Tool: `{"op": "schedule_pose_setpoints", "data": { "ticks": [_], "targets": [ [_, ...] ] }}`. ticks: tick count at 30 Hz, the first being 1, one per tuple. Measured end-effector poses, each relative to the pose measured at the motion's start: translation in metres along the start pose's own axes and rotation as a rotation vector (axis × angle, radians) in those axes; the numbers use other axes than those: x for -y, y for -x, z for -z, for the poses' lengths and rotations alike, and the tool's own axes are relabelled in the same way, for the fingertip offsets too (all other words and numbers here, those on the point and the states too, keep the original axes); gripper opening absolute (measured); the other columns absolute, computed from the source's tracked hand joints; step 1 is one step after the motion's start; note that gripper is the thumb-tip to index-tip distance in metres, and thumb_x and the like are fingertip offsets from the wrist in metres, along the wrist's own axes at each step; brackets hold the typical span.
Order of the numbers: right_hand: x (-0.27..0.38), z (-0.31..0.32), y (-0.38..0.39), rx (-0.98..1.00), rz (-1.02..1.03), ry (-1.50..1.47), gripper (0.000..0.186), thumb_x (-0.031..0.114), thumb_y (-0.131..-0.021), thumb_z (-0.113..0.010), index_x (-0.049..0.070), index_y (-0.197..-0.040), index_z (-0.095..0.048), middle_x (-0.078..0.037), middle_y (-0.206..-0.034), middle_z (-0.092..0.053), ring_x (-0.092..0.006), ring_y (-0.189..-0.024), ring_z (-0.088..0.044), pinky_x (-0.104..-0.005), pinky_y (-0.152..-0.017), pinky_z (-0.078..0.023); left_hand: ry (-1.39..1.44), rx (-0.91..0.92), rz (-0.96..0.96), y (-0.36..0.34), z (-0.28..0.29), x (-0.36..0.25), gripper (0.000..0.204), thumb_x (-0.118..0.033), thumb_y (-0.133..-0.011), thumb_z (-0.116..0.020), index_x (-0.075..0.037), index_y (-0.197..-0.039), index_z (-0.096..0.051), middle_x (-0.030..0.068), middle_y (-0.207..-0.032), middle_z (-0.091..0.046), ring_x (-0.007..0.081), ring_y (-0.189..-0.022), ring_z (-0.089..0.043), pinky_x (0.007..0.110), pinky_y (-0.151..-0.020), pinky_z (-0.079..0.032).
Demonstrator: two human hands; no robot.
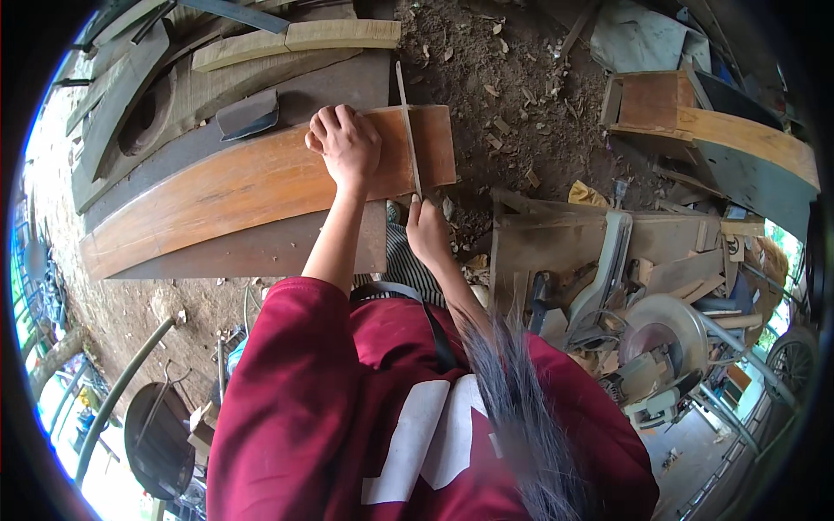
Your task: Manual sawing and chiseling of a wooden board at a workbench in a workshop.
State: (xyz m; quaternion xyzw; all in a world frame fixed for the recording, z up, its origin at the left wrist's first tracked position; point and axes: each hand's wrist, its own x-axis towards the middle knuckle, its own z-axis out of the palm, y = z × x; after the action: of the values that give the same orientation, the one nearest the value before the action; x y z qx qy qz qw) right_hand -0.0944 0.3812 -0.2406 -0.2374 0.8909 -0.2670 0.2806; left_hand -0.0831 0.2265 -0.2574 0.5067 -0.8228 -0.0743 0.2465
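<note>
A long, reddish-brown wooden board (243, 181) lies across a wider flat panel (304, 247) in front of me, its squared end to the right. My left hand (347, 146) bears down on it near the far edge, fingers curled and closed against the wood. A saw (407, 117), seen almost edge-on as a thin pale strip, crosses the board near the squared end. Its near end sits in my right hand (427, 231), which is closed around it just off the board's near edge. The handle is hidden by the fingers.
Beyond the board, a dark curved scrap (248, 115) and stacked timber (300, 36) lie at the left. Dirt ground (486, 82) strewn with wood chips stretches to the right. A circular blade machine (665, 339) stands among offcuts at the right, below a wooden frame (647, 100).
</note>
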Motion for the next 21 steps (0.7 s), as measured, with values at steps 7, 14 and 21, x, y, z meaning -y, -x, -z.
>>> {"op": "schedule_pose_setpoints", "data": {
  "ticks": [7,14,21],
  "targets": [
    [0.0051,-0.0003,0.0042,-0.036,0.019,0.041,0.034,0.021,-0.087,-0.037,-0.003,-0.067,-0.048,-0.027,-0.061,-0.053,-0.042,-0.061,-0.054,-0.0465,-0.051,-0.043,-0.006,0.022,0.008,0.0009,0.0012,0.0029,0.015,-0.019,-0.076,-0.046,-0.005,-0.081,-0.048,0.0129,-0.09,-0.044,0.0285,-0.098,-0.038,0.043,-0.083,-0.025],
    [0.0003,-0.0012,0.0019,-0.054,0.059,0.052,0.032,0.02,-0.087,-0.039,-0.003,-0.067,-0.048,-0.027,-0.059,-0.052,-0.0422,-0.06,-0.053,-0.0463,-0.05,-0.042,-0.014,0.068,0.0,-0.0008,0.0022,0.0024,0.017,-0.02,-0.077,-0.046,-0.004,-0.083,-0.048,0.0138,-0.093,-0.043,0.0296,-0.099,-0.037,0.044,-0.083,-0.024],
    [0.0048,-0.0017,0.0058,-0.031,0.037,0.042,0.032,0.019,-0.086,-0.04,-0.004,-0.065,-0.048,-0.027,-0.06,-0.052,-0.0415,-0.06,-0.054,-0.0456,-0.051,-0.042,-0.015,-0.017,-0.029,0.0008,0.0029,0.0053,0.015,-0.018,-0.073,-0.048,-0.004,-0.078,-0.047,0.0146,-0.088,-0.044,0.0297,-0.095,-0.039,0.043,-0.081,-0.025]
  ]
}}
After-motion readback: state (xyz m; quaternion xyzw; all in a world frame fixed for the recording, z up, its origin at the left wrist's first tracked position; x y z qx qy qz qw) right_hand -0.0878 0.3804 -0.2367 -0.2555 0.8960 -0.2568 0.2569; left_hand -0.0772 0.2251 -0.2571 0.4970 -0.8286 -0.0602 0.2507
